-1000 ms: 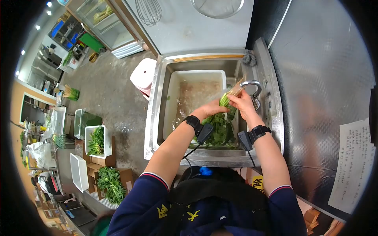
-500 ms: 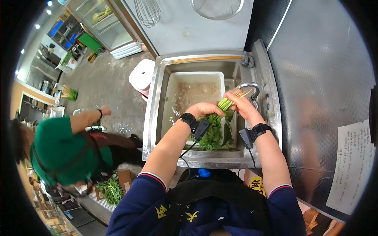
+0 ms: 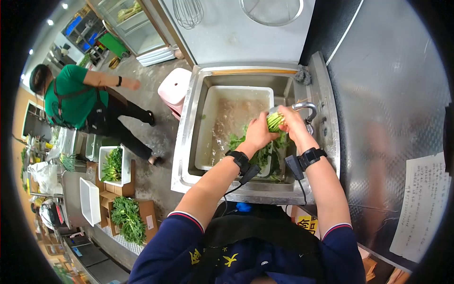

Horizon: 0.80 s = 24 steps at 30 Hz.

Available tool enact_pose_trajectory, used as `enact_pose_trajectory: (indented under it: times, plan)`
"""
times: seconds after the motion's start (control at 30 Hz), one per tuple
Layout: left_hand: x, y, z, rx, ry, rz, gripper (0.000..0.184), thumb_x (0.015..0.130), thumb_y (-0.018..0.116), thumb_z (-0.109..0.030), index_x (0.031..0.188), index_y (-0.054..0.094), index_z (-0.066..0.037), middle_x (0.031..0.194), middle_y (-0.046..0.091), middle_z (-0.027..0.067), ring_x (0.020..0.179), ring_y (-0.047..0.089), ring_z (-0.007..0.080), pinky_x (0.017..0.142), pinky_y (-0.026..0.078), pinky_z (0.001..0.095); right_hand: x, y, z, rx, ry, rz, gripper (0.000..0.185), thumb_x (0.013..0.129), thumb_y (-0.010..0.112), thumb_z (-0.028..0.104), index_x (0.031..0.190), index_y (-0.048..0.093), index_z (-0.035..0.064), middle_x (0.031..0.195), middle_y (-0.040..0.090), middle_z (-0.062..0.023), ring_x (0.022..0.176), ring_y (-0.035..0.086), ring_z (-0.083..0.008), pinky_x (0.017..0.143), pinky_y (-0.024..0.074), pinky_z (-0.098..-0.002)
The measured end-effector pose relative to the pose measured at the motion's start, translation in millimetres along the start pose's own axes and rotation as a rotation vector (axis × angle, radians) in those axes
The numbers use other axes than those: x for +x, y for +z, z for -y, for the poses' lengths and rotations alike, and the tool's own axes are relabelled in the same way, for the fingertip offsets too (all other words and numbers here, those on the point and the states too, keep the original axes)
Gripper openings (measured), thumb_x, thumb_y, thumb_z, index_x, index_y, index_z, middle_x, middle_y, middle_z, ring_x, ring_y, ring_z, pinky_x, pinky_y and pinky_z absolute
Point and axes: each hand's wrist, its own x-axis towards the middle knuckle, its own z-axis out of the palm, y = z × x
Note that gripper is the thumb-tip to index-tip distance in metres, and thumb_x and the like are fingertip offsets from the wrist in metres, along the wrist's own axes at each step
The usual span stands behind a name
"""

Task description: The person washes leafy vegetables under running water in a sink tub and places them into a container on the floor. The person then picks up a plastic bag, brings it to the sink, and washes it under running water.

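A bunch of leafy greens [image 3: 275, 121] with pale green stems is held over the metal sink [image 3: 189, 137], close to the faucet [image 3: 307, 108]. My left hand [image 3: 259, 132] is wrapped round the bunch on its left side, with leaves hanging below and behind it. At the stem ends, my right hand [image 3: 293, 124] grips the bunch from the right, just under the faucet. A white tub [image 3: 204, 118] of murky water stands in the sink, left of the bunch. Some leaves reach over the tub's edge.
A pink-white stool [image 3: 175, 87] stands left of the sink. Beyond it a person in green [image 3: 75, 97] walks. Greens lie in a white bin [image 3: 124, 165] and on a cardboard box [image 3: 147, 222]. A steel wool pad [image 3: 302, 75] rests on the sink corner.
My left hand has shifted up round the bunch, and the stems now point up between both hands. The person in green came into view and moved away to the upper left.
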Motion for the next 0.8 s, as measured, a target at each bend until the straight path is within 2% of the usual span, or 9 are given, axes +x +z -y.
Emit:
enact_pose_trajectory:
  times: [0.1, 0.13, 0.23, 0.27, 0.33, 0.4, 0.57, 0.67, 0.8]
  plan:
    - [10.4, 13.4, 9.0, -0.057, -0.106, 0.124, 0.063, 0.062, 0.072, -0.02, 0.114, 0.044, -0.001, 0.096, 0.059, 0.0188, 0.092, 0.056, 0.0329, 0.081, 0.044, 0.0371, 0.6, -10.5, -4.7, 0.066, 0.054, 0.038, 0.03, 0.079, 0.06, 0.038, 0.086, 0.056, 0.0091, 0.074, 0.056, 0.0, 0.061, 0.053, -0.0083, 0.043, 0.0447, -0.0196]
    - [15.7, 19.4, 16.3, -0.062, -0.102, 0.128, 0.063, 0.062, 0.072, -0.02, 0.114, 0.044, -0.001, 0.096, 0.059, 0.0188, 0.092, 0.056, 0.0329, 0.081, 0.044, 0.0371, 0.8, -14.1, -4.5, 0.122, 0.039, 0.073, 0.031, 0.078, 0.062, 0.037, 0.087, 0.056, 0.0089, 0.076, 0.057, -0.0003, 0.062, 0.053, -0.0081, 0.046, 0.0449, -0.0198]
    - [27.1, 24.2, 30.4, -0.453, -0.014, 0.16, 0.047, 0.067, 0.065, -0.01, 0.109, 0.049, 0.0, 0.09, 0.059, 0.0093, 0.083, 0.055, 0.0164, 0.076, 0.044, 0.0298, 3.3, -28.3, -8.8, 0.248, -0.044, 0.207, 0.036, 0.075, 0.068, 0.033, 0.096, 0.055, 0.0065, 0.084, 0.058, -0.0021, 0.065, 0.052, -0.0084, 0.057, 0.0449, -0.0217]
    - [30.2, 24.5, 31.6, -0.453, -0.012, 0.166, 0.047, 0.067, 0.065, -0.01, 0.109, 0.049, 0.0, 0.09, 0.059, 0.0093, 0.083, 0.055, 0.0164, 0.076, 0.044, 0.0298, 0.1, -28.2, -9.3, 0.25, -0.044, 0.202, 0.036, 0.075, 0.068, 0.033, 0.096, 0.055, 0.0065, 0.084, 0.058, -0.0021, 0.065, 0.052, -0.0084, 0.057, 0.0449, -0.0217]
    - [34.5, 25.3, 34.5, -0.617, -0.017, 0.273, 0.047, 0.067, 0.064, -0.01, 0.11, 0.049, 0.0, 0.09, 0.059, 0.0067, 0.082, 0.054, 0.0152, 0.074, 0.043, 0.0288, -6.1, -25.8, -11.1, -0.145, -0.209, 0.17, 0.037, 0.076, 0.067, 0.032, 0.097, 0.055, 0.0035, 0.083, 0.059, -0.0035, 0.065, 0.051, -0.0096, 0.057, 0.0439, -0.023]
    - [31.9, 20.4, 28.1, -0.569, -0.051, 0.304, 0.045, 0.068, 0.064, -0.009, 0.11, 0.049, 0.0, 0.091, 0.058, 0.0045, 0.082, 0.052, 0.0142, 0.074, 0.042, 0.0275, -3.5, -26.9, -13.2, -0.196, -0.25, 0.156, 0.037, 0.076, 0.066, 0.031, 0.096, 0.055, 0.0013, 0.083, 0.059, -0.0046, 0.065, 0.052, -0.0109, 0.057, 0.0433, -0.0245]
    - [26.1, 10.7, 20.9, -0.798, -0.057, 0.401, 0.045, 0.07, 0.068, -0.013, 0.11, 0.05, -0.003, 0.094, 0.058, 0.0033, 0.088, 0.051, 0.013, 0.081, 0.039, 0.0262, 0.3, -22.1, -13.4, -0.358, -0.272, 0.039, 0.033, 0.077, 0.064, 0.031, 0.088, 0.058, 0.0013, 0.08, 0.059, -0.0029, 0.063, 0.051, -0.0107, 0.057, 0.0427, -0.0239]
    - [24.4, 3.6, 15.4, -0.839, -0.033, 0.433, 0.045, 0.07, 0.069, -0.013, 0.11, 0.05, -0.004, 0.096, 0.058, 0.0026, 0.092, 0.051, 0.0135, 0.084, 0.038, 0.0255, 0.8, -16.1, -17.0, -0.095, -0.28, 0.058, 0.032, 0.078, 0.064, 0.031, 0.088, 0.059, 0.0019, 0.079, 0.058, -0.0015, 0.062, 0.051, -0.0103, 0.057, 0.0423, -0.0233]
    - [30.4, 11.3, 21.7, -0.821, -0.107, 0.445, 0.045, 0.07, 0.068, -0.013, 0.11, 0.049, -0.003, 0.096, 0.058, 0.0043, 0.09, 0.053, 0.0148, 0.081, 0.04, 0.0278, -4.0, -15.7, -13.9, -0.089, -0.268, 0.12, 0.033, 0.078, 0.064, 0.031, 0.095, 0.057, 0.0031, 0.084, 0.058, -0.0013, 0.069, 0.051, -0.0099, 0.064, 0.0421, -0.0238]
